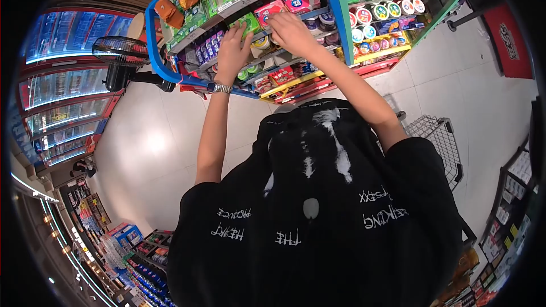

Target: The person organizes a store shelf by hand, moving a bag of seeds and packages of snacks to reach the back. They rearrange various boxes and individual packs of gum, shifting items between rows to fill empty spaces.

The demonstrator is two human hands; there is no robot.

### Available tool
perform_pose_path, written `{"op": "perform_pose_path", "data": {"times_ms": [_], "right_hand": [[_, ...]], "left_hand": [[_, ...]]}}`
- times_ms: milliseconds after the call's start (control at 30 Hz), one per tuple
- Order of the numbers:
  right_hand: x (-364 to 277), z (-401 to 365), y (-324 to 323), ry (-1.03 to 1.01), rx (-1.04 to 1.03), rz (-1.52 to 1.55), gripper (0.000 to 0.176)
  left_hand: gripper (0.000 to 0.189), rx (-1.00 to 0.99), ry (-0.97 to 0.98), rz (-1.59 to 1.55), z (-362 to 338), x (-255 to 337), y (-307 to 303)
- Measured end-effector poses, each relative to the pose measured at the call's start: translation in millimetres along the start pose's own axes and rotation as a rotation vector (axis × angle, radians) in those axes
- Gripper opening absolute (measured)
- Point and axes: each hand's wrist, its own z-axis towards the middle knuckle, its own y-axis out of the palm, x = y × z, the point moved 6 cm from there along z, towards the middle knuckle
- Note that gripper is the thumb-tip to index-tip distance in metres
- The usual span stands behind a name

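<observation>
My left hand (232, 55), with a metal-banded watch (219, 87) on its wrist, reaches onto a store shelf. Its fingers are stretched and apart at the front of a green packet (245, 23). Just right of it, my right hand (293, 33) has its fingers loosely bent and apart against the front of a pink-red packet (269, 10). Neither hand visibly grips a packet. Another pink-red packet (301, 1) lies to the right. Below my hands, a lower row holds purple packs (209, 46) and a yellow round tub (260, 44), partly covered by my fingers.
Blue rails (335, 0) frame the display shelf, with a price strip (242, 3) along its edge. To the right stands a rack with round tubs (394, 9). A black fan (120, 57) is at left, and a wire shopping cart (435, 142) stands at right.
</observation>
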Motion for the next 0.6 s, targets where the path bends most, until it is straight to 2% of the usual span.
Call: {"op": "perform_pose_path", "data": {"times_ms": [200, 267, 367, 433, 533, 567, 600], "right_hand": [[1, -1, 2, -0.014, -0.078, -0.028, 0.034], [1, -1, 1, -0.027, -0.069, -0.025, 0.034], [0, 1, 3, -0.011, -0.134, -0.045, 0.032], [4, 2, 7, 0.018, -0.296, -0.058, 0.038], [8, 10, 0, 0.047, -0.305, 0.029, 0.036], [7, 12, -2, 0.037, -0.311, 0.025, 0.036], [9, 19, -19, 0.07, -0.179, -0.024, 0.035]], "left_hand": [[0.044, 0.029, 0.047, 0.16, 2, 13, 0], [0.039, 0.056, 0.007, 0.121, 7, 14, -4], [0.032, -0.012, -0.064, 0.001, 9, -1, -7], [0.028, -0.051, -0.001, 0.015, 11, -3, -11], [0.028, -0.057, 0.069, 0.057, 7, -6, -16], [0.028, -0.086, 0.029, 0.013, 6, -10, -15], [0.028, -0.064, 0.033, 0.008, 8, -12, -16]]}}
